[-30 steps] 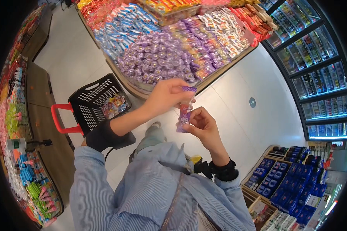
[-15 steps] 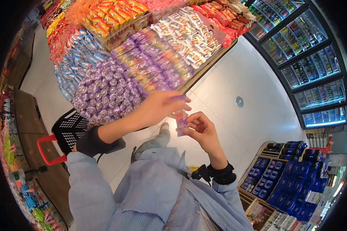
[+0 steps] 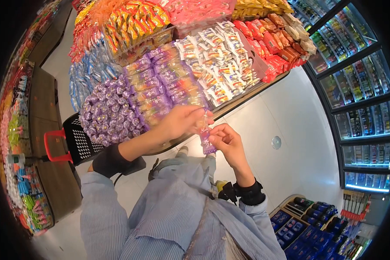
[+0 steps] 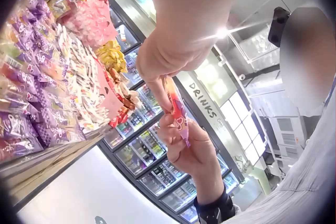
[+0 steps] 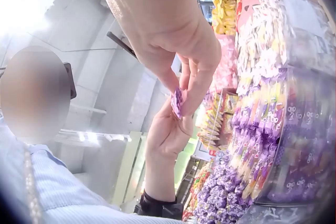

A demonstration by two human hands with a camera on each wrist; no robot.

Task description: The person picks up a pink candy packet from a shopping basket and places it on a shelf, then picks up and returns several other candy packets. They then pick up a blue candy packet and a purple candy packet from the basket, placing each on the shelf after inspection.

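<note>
A slim purple candy packet (image 3: pixel 207 142) with a clear middle is held upright between my two hands, in front of my body. My left hand (image 3: pixel 180 121) pinches its upper end, while my right hand (image 3: pixel 228 143) grips the lower end between thumb and fingers. In the left wrist view the packet (image 4: pixel 180 115) shows red contents, with the right hand (image 4: pixel 195 148) around its low end. Only a purple end of the packet (image 5: pixel 177 103) shows in the right wrist view, under the right fingertips. Purple packets of similar look (image 3: pixel 176 82) lie in the display just beyond my hands.
A candy display holds purple-wrapped balls (image 3: pixel 110 113), white packets (image 3: pixel 219 56) and red packets (image 3: pixel 268 43). A black basket with a red handle (image 3: pixel 53 146) stands at left. Drink coolers (image 3: pixel 359 112) line the right, with blue packs (image 3: pixel 307 242) on a low shelf. Shelving (image 3: pixel 45 125) runs along the left.
The head view has swung, so the display fills more of it and the basket sits further left, partly covered. Both hands keep hold of the packet, which has turned slightly.
</note>
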